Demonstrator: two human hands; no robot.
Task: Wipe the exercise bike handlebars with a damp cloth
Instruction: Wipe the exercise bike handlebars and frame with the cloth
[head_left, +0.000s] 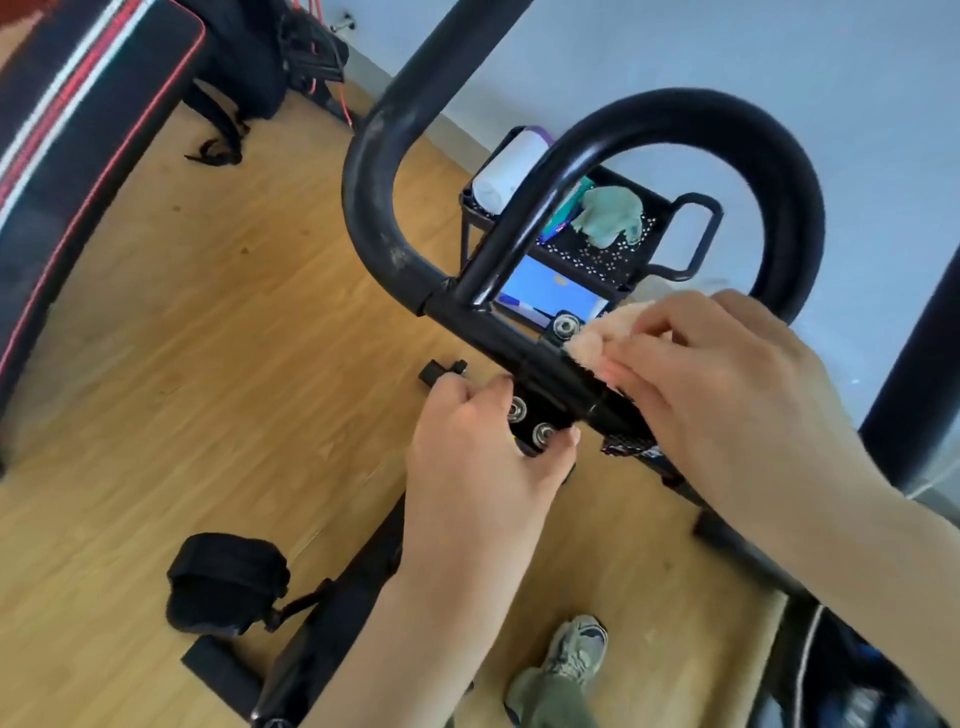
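Note:
The black handlebars (384, 208) of the exercise bike curve up through the middle of the view, with a second loop (769, 156) arching to the right. My right hand (727, 395) presses a peach cloth (592, 338) onto the centre bar, just right of the clamp bracket (535, 415) with its silver bolts. My left hand (478, 457) grips that bracket from below, thumb and fingers around it. Most of the cloth is hidden under my right fingers.
A small black cart (613, 249) behind the bars holds a white roll (514, 171) and a green cloth (608, 213). A bike pedal (223, 582) sits low at the left, a padded bench (78, 130) at the far left, my shoe (571, 654) on the wooden floor.

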